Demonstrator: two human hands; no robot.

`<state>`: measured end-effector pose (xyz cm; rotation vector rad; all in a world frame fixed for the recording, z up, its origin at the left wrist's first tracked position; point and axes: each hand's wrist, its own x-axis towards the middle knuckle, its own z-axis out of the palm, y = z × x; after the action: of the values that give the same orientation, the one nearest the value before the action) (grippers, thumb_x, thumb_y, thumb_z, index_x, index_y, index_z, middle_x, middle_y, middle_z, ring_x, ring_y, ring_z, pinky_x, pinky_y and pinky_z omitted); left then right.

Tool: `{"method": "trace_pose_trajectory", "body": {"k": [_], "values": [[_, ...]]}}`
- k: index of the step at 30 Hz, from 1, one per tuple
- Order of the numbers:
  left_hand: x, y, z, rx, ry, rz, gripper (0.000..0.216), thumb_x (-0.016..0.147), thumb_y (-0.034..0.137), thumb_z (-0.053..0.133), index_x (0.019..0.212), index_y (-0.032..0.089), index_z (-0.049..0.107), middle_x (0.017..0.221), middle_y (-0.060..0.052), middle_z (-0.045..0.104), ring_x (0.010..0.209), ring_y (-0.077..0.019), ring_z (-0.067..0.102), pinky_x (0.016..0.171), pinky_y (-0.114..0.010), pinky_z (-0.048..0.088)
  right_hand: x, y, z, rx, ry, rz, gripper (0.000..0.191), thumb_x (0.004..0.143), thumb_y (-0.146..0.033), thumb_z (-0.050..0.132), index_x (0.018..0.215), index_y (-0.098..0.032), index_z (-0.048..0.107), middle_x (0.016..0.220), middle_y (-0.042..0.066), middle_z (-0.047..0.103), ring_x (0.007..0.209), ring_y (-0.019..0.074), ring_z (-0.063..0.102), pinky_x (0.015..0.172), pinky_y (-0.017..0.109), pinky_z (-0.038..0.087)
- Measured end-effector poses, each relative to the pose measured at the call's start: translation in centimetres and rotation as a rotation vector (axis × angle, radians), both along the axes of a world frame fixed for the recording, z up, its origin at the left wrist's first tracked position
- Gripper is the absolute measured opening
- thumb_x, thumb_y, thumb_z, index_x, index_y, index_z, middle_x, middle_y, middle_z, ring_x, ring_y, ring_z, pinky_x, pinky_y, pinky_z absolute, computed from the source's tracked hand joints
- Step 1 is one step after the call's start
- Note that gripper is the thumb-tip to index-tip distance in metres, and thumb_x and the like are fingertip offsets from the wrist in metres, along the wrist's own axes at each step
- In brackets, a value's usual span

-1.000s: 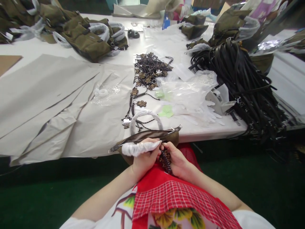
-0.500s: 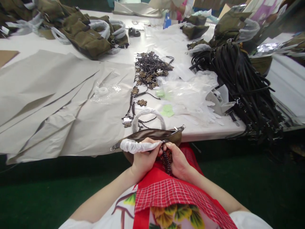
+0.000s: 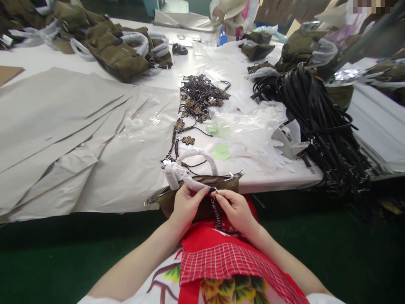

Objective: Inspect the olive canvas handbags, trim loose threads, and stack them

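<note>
Wrapped handle (image 3: 182, 177) lifted upward; braided charm (image 3: 216, 210) now dangling.

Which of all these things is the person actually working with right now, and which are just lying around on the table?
In hand:
left hand on the olive bag and its white-wrapped handle
right hand pinching the braided charm cord

Lying about:
pile of charms
black straps
clear plastic bags
grey paper sheets
other olive bags
</note>
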<state>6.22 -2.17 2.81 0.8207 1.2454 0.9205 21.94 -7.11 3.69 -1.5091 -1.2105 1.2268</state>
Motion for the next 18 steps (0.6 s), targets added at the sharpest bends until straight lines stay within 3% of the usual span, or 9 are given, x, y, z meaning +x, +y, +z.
{"method": "trace_pose_trajectory", "body": {"k": [3,6,9,12,15,18], "values": [[-0.5,1.0,-0.3,0.037,0.028,-0.07,0.033,0.07,0.04,0.078,0.086,0.014,0.064,0.082,-0.004,0.073,0.077,-0.0189,0.07,0.077,-0.033,0.057,2.6,0.7,1.6,0.268,-0.443,-0.07,0.013,0.089,-0.03,0.061,0.094,-0.023,0.071,0.094,0.005,0.074,0.088,0.0199,0.067,0.084,0.034,0.05],[-1.3,2.0,-0.6,0.096,0.068,-0.149,0.04,0.075,0.041,0.073,0.103,0.015,0.064,0.101,-0.009,0.074,0.096,-0.0219,0.07,0.09,-0.036,0.055,4.7,2.4,2.8,0.376,-0.61,-0.093,0.013,0.09,-0.03,0.059,0.096,-0.023,0.068,0.097,0.006,0.072,0.093,0.0214,0.065,0.088,0.036,0.05],[-2.7,2.4,-0.1,0.124,0.11,-0.198,0.047,0.078,0.043,0.07,0.114,0.014,0.062,0.108,-0.012,0.073,0.104,-0.0226,0.068,0.096,-0.038,0.053,5.5,4.8,2.4,0.277,-0.73,0.092,0.034,0.083,-0.038,0.067,0.112,-0.02,0.064,0.111,0.01,0.068,0.107,0.0261,0.061,0.096,0.041,0.047],[-4.7,2.3,1.3,0.097,0.146,-0.25,0.042,0.077,0.048,0.07,0.103,0.014,0.066,0.094,-0.011,0.076,0.092,-0.023,0.072,0.09,-0.037,0.056,5.5,7.0,1.0,0.095,-0.793,0.293,0.065,0.073,-0.044,0.075,0.128,-0.016,0.056,0.125,0.014,0.063,0.117,0.0298,0.057,0.102,0.044,0.044],[-7.5,2.0,2.7,0.105,0.252,-0.169,0.044,0.074,0.055,0.07,0.092,0.015,0.068,0.081,-0.009,0.076,0.08,-0.0228,0.073,0.083,-0.035,0.059,5.2,8.3,-0.2,-0.076,-0.782,0.462,0.063,0.069,-0.049,0.077,0.121,-0.016,0.062,0.117,0.014,0.067,0.108,0.0297,0.061,0.093,0.04,0.048],[-11.4,2.1,2.3,0.106,0.431,0.03,0.051,0.07,0.062,0.071,0.092,0.016,0.069,0.081,-0.008,0.076,0.081,-0.025,0.073,0.081,-0.036,0.06,5.0,8.9,-0.5,-0.122,-0.736,0.594,0.054,0.063,-0.056,0.078,0.102,-0.019,0.071,0.098,0.009,0.072,0.088,0.0259,0.065,0.074,0.032,0.049]]}}
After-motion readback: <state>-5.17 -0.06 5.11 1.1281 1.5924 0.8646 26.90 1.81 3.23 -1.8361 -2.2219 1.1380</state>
